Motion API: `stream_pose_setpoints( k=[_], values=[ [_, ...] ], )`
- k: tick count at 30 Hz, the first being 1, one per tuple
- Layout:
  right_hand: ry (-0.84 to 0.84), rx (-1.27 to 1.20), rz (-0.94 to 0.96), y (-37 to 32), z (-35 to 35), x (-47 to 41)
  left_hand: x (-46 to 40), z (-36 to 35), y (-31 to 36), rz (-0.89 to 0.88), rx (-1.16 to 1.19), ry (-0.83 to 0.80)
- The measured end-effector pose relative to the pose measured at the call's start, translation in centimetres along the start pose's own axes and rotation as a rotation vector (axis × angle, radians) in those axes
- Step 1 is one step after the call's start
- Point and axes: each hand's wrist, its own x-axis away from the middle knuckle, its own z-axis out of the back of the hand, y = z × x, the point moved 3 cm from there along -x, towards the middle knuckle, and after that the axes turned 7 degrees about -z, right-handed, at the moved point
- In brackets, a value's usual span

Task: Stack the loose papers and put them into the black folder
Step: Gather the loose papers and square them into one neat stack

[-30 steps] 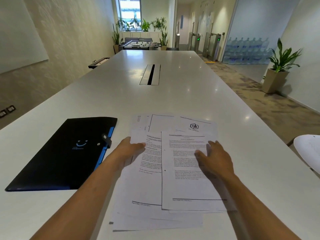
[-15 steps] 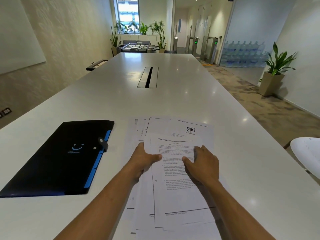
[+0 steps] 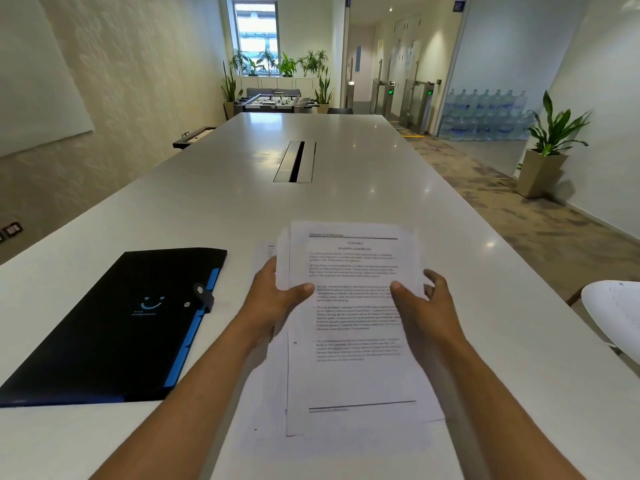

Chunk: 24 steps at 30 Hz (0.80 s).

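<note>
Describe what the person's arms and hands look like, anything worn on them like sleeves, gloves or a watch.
Both arms are bare from the picture's lower edge to the fingers: no sleeves show. The left hand and right hand wear no gloves, and no watch, bracelet or ring is visible on what shows. Fingernails look short and plain.

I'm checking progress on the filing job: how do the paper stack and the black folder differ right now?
The paper stack is white with printed text; the black folder is dark with a blue edge. The stack is gripped at its sides by the left hand and right hand; nothing touches the folder, which lies flat and strapped shut. Both are flat rectangles over the white table.
</note>
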Motion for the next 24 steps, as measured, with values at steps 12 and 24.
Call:
stream_pose_setpoints(
  k=[12,24],
  values=[
    [-0.130,-0.183,0.461,-10.1,0.4,2.1,-1.7,-2.1,10.3,-0.453,-0.170,0.071],
    [-0.121,-0.159,0.513,-6.1,-2.1,3.2,0.2,-2.4,6.0,-0.384,-0.236,0.127]
  ],
)
